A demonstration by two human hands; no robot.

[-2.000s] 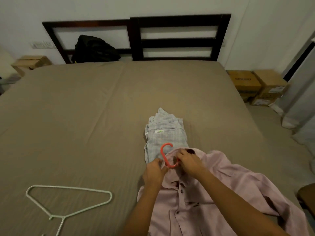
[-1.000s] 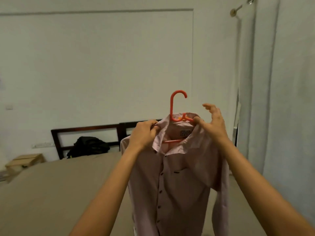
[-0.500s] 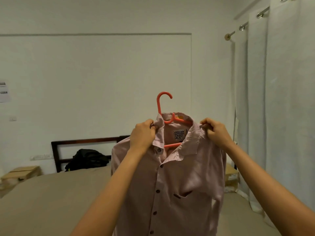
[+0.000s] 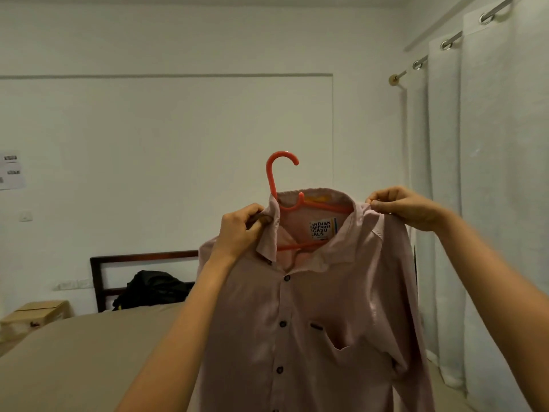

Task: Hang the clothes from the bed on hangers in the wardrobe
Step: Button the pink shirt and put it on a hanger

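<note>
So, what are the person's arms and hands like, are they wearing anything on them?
Both forearms are bare as far as the frame shows: no sleeves, gloves, watch or bracelets. The left hand and right hand show no rings that I can make out.

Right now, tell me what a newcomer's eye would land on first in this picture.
First comes the pink button-up shirt, held up mid-view on an orange plastic hanger whose hook rises above the collar. The left hand grips the collar's left side, and the right hand pinches the fabric at the right shoulder. Lower left, a black bag sits on the bed against the dark headboard.
</note>
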